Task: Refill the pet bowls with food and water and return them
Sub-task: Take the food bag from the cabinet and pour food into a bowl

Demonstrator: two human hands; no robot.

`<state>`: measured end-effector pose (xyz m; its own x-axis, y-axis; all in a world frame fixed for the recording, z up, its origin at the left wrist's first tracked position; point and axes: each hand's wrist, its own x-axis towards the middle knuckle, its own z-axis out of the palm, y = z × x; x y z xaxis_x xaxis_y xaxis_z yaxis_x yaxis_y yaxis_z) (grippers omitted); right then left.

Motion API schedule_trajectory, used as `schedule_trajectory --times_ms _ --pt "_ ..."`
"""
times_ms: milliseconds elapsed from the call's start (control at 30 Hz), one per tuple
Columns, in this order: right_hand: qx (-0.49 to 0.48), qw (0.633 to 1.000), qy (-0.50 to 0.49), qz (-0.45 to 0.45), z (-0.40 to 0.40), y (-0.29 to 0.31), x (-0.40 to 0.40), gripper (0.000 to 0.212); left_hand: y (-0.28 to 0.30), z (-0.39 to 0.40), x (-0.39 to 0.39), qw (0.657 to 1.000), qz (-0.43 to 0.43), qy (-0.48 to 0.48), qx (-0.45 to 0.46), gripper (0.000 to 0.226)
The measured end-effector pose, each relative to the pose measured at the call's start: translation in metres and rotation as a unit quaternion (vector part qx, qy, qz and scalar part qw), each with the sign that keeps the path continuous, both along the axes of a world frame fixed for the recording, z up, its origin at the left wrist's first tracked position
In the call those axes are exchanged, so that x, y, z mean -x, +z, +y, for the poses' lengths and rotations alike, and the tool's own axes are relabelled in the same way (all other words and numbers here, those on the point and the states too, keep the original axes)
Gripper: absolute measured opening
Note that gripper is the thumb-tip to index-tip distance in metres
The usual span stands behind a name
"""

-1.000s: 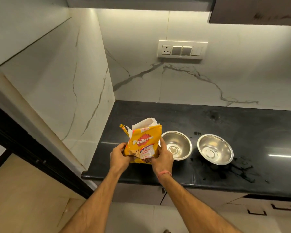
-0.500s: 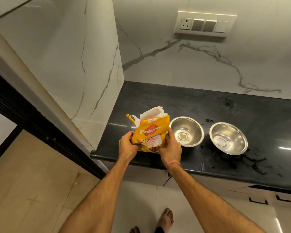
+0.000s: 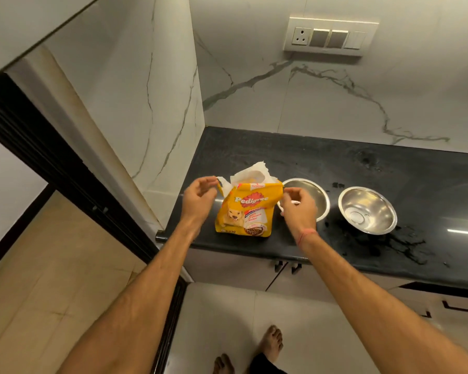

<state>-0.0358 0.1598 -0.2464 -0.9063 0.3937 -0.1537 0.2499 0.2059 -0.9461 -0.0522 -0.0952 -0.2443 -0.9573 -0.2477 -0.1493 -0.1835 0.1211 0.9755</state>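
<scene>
A yellow pet food bag (image 3: 245,211) stands upright on the black counter (image 3: 362,171), its torn white top open. My left hand (image 3: 199,199) pinches the bag's top left corner. My right hand (image 3: 297,205) pinches the top right corner and partly hides the near steel bowl (image 3: 312,191), which sits just right of the bag. A second steel bowl (image 3: 368,210) stands further right; it looks empty.
The counter ends at a marble side wall (image 3: 135,103) on the left. A socket and switch panel (image 3: 331,37) hangs on the back wall. Dark wet smears (image 3: 389,244) mark the counter near the right bowl. Cabinet doors and my bare feet (image 3: 254,352) lie below.
Both hands have moved up from the bag's lower sides to its top corners. The bag now stands on the counter. The view has tilted down.
</scene>
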Motion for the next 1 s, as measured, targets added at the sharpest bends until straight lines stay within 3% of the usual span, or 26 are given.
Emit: schedule_trajectory --times_ms 67,167,233,333,467,567,600,733,867,967,1000 --pt "0.068 0.997 0.004 -0.032 -0.001 0.023 0.007 0.03 0.026 0.007 0.005 0.998 0.015 -0.058 -0.01 0.021" --pt "0.101 0.986 0.069 -0.115 -0.005 0.053 0.017 0.058 0.065 0.027 0.009 0.973 -0.044 -0.219 0.063 0.051" --pt "0.11 0.976 0.104 -0.156 -0.009 0.063 0.022 0.056 0.077 0.042 0.007 0.938 -0.062 -0.301 0.159 0.05" --pt "0.163 0.967 0.092 -0.172 -0.015 0.061 0.021 0.036 0.076 0.057 -0.006 0.89 -0.022 -0.392 0.231 0.026" --pt "0.289 0.948 0.013 -0.132 -0.016 0.045 0.007 0.032 0.059 0.066 -0.026 0.896 0.019 -0.364 0.254 0.024" --pt "0.39 0.912 -0.058 -0.113 -0.02 0.032 -0.002 0.009 0.051 0.066 -0.034 0.921 0.018 -0.298 0.249 0.034" --pt "0.415 0.9 -0.076 -0.107 -0.023 0.03 -0.005 0.005 0.048 0.067 -0.035 0.918 0.005 -0.293 0.265 0.041" --pt "0.465 0.874 -0.098 -0.101 -0.029 0.024 -0.006 0.02 0.03 0.067 -0.041 0.867 -0.053 -0.298 0.395 0.053" --pt "0.389 0.915 -0.055 -0.094 -0.022 0.017 0.005 0.018 0.011 0.068 -0.049 0.874 0.013 -0.185 0.45 0.034" --pt "0.124 0.992 0.005 -0.034 -0.012 0.019 0.017 0.026 0.003 0.072 -0.053 0.874 0.06 -0.126 0.466 0.024" --pt "0.014 0.999 0.03 0.001 -0.009 0.023 0.022 0.03 0.001 0.075 -0.054 0.875 0.069 -0.113 0.465 0.022"
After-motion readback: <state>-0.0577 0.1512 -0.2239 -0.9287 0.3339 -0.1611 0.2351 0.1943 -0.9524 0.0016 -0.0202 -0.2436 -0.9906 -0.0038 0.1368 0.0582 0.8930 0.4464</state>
